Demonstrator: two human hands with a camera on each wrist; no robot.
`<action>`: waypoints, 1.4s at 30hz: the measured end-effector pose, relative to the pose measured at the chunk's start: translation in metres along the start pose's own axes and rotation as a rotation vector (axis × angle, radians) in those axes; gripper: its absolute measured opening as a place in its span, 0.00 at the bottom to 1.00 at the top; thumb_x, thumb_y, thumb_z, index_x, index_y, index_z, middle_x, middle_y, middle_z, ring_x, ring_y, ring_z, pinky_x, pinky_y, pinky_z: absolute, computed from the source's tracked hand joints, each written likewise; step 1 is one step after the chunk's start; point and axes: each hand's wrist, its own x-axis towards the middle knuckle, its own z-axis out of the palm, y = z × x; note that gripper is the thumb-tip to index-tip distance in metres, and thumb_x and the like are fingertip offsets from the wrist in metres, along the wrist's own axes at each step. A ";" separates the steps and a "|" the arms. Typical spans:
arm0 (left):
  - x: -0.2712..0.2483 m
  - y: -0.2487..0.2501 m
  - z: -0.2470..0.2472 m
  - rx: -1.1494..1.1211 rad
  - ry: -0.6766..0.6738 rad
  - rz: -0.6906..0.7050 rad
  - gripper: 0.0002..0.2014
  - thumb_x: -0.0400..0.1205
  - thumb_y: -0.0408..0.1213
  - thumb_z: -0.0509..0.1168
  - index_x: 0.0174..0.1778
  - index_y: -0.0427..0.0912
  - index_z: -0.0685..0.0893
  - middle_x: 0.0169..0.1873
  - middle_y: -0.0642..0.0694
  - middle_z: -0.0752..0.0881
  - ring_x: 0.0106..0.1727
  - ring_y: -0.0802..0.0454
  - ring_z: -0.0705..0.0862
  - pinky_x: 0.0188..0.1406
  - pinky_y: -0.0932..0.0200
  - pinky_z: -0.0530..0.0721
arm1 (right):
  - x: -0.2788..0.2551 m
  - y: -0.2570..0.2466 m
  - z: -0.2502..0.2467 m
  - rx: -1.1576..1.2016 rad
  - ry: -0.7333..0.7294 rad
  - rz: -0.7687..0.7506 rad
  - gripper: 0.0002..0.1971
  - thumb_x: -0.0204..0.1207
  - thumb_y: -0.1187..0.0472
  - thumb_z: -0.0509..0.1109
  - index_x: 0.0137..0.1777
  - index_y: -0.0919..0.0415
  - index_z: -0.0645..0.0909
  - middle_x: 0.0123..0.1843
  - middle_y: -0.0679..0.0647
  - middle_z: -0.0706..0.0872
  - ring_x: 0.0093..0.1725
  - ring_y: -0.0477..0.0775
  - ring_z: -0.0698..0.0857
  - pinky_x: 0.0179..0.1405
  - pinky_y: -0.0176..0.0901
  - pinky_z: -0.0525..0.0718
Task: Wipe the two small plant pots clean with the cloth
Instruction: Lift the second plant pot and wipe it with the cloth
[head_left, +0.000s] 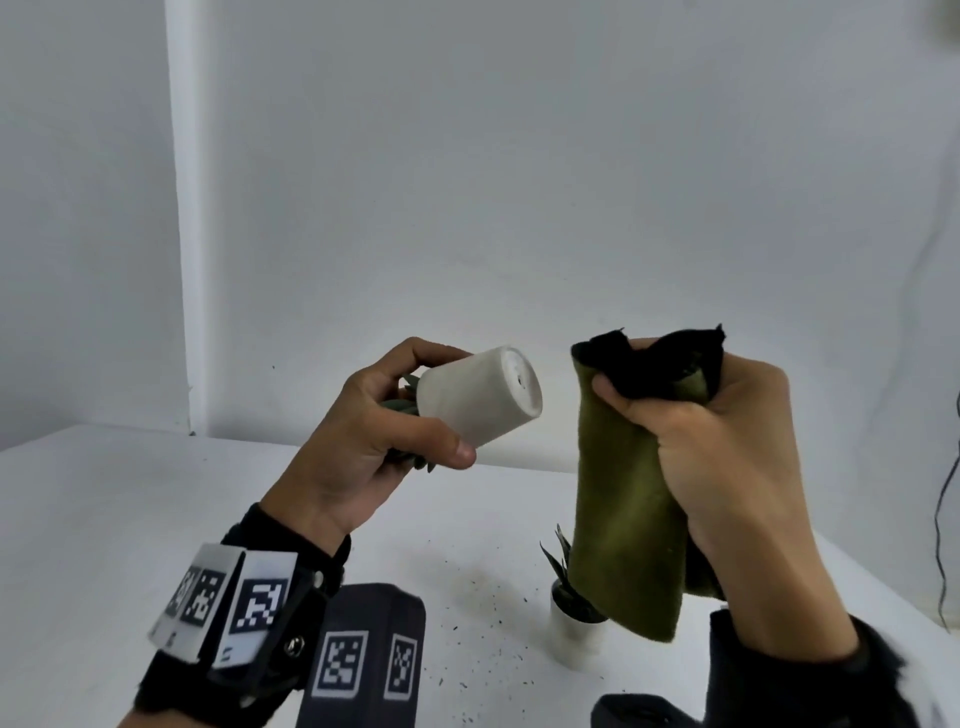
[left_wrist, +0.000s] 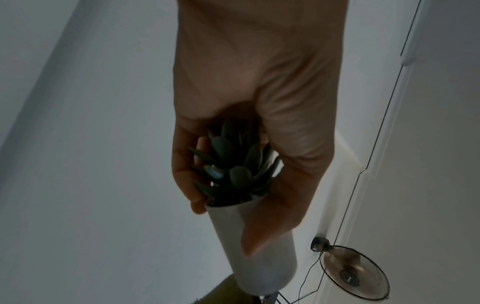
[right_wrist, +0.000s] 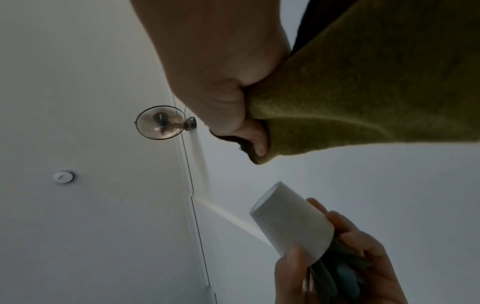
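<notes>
Above the table (head_left: 130, 519), the left hand (head_left: 363, 441) grips 1 tipped white pot (head_left: 478, 397); the right hand (head_left: 727, 452) clutches the green cloth (head_left: 623, 519), half hiding the second pot (head_left: 569, 631) (leaves barely visible).

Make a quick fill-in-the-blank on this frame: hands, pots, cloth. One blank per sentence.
1. The left hand holds a white pot tipped so its ____ faces the cloth.
2. The right hand grips a cloth whose hanging side is ____ in colour.
3. The second pot stands on the ____, partly hidden behind the cloth.

Missing words: base; green; table
</notes>
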 end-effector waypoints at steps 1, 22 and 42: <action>0.000 0.000 0.000 0.006 -0.013 0.000 0.27 0.45 0.29 0.75 0.42 0.48 0.87 0.38 0.39 0.80 0.42 0.35 0.76 0.43 0.40 0.64 | 0.000 0.000 0.001 -0.011 -0.005 -0.009 0.11 0.66 0.68 0.79 0.35 0.48 0.88 0.32 0.43 0.91 0.36 0.43 0.89 0.45 0.42 0.86; 0.000 0.005 0.003 0.179 0.016 0.001 0.27 0.48 0.19 0.74 0.38 0.49 0.87 0.26 0.50 0.81 0.26 0.50 0.77 0.20 0.65 0.72 | -0.009 -0.007 0.009 -0.028 -0.082 0.052 0.08 0.65 0.66 0.80 0.36 0.51 0.91 0.31 0.49 0.90 0.34 0.49 0.90 0.36 0.44 0.88; -0.003 0.014 0.008 0.264 0.126 0.017 0.28 0.47 0.21 0.77 0.42 0.45 0.86 0.29 0.47 0.82 0.26 0.51 0.78 0.20 0.64 0.73 | -0.003 -0.001 0.008 0.199 -0.205 0.162 0.09 0.52 0.64 0.79 0.35 0.56 0.91 0.34 0.58 0.91 0.37 0.58 0.91 0.40 0.53 0.88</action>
